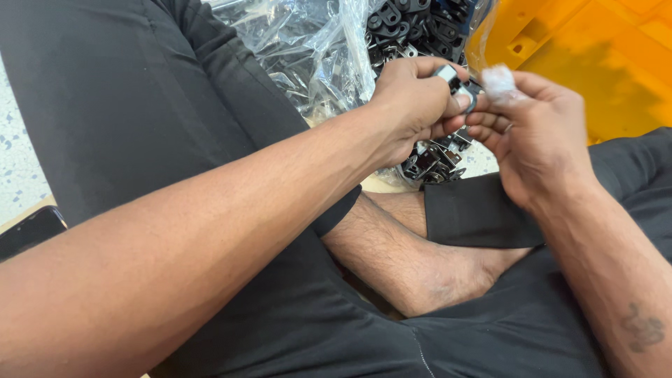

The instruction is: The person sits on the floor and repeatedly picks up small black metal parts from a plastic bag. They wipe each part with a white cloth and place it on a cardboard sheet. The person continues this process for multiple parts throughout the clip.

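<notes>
Left hand (413,98) is pinched shut on a small black-and-silver part (456,82), thumb and fingers closed round it. Right hand (535,129) meets it from the other side, fingertips touching the same part, and holds a white wad (498,78) between thumb and forefinger, possibly cloth or tape; too blurred to tell. Both hands are together, just above the pile of parts (434,162).

More black parts of the same kind sit in a clear bag (315,49) behind the pile, spilling out of its mouth. A yellow crate (602,49) stands right of the bag. The person sits cross-legged in black trousers, bare foot (434,273) below the pile. A dark phone (31,231) lies on the speckled floor (14,154), far left of the pile.
</notes>
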